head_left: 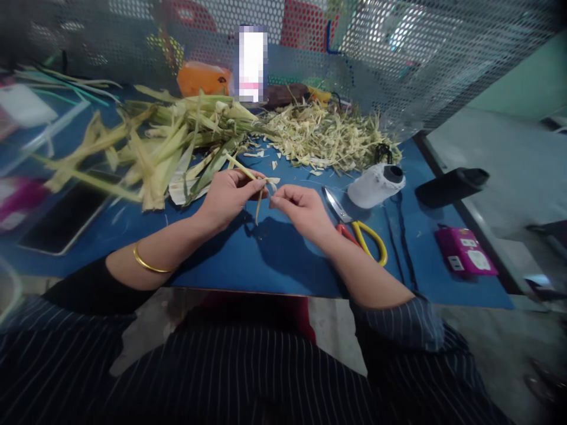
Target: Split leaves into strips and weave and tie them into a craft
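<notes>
My left hand (233, 192) pinches a narrow pale-green corn husk strip (241, 166) between thumb and fingers, and an end of it hangs down below. Close to its right, my right hand (303, 209) has thumb and forefinger pressed together; what they hold, perhaps a thin thread, is too fine to make out. Scissors (339, 206) with one red and one yellow handle lie beside my right hand, blades partly apart. A white thread spool (376, 186) lies just past them. Behind my left hand is a pile of corn husks (177, 133).
A heap of shredded husk (328, 136) lies at the back of the blue table (287, 265), before a perforated metal panel (305, 59). On the right are a black cone (452, 186) and a magenta box (467, 251). A dark phone (68, 218) lies on the left.
</notes>
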Available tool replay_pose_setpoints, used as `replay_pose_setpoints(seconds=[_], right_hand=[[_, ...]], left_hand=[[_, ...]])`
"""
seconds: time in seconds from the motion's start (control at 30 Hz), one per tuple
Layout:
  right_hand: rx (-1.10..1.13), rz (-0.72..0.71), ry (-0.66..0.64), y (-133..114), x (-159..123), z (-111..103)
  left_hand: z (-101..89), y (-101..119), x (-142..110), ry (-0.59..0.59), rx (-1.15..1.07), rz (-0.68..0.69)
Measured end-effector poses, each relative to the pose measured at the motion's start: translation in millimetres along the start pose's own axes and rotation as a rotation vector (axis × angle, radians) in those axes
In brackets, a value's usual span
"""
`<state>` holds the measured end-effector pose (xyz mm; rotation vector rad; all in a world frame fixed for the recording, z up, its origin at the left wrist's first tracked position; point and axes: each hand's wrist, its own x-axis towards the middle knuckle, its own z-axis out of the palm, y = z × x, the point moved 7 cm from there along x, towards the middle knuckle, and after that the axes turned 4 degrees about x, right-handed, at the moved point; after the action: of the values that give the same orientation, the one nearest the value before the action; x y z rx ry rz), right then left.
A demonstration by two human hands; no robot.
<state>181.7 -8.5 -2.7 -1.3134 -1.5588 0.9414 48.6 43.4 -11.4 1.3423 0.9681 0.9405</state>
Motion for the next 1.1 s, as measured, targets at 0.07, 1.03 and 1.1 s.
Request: replay_pose_setpoints(seconds=[0.07,1.03,1.1], right_hand=[[-0.222,-0.239,0.033,-19,-6,2],[0.161,0.058,-0.003,22,17,-10],[0.157,0.104,-0.08,27,16,-3]], left_hand=[[-1.5,-1,1,0.018,0.029,-0.008],[37.4,7,-20,-0.541,0.085,0.065],[35.0,10,-19,-0.524,0.118,0.084]])
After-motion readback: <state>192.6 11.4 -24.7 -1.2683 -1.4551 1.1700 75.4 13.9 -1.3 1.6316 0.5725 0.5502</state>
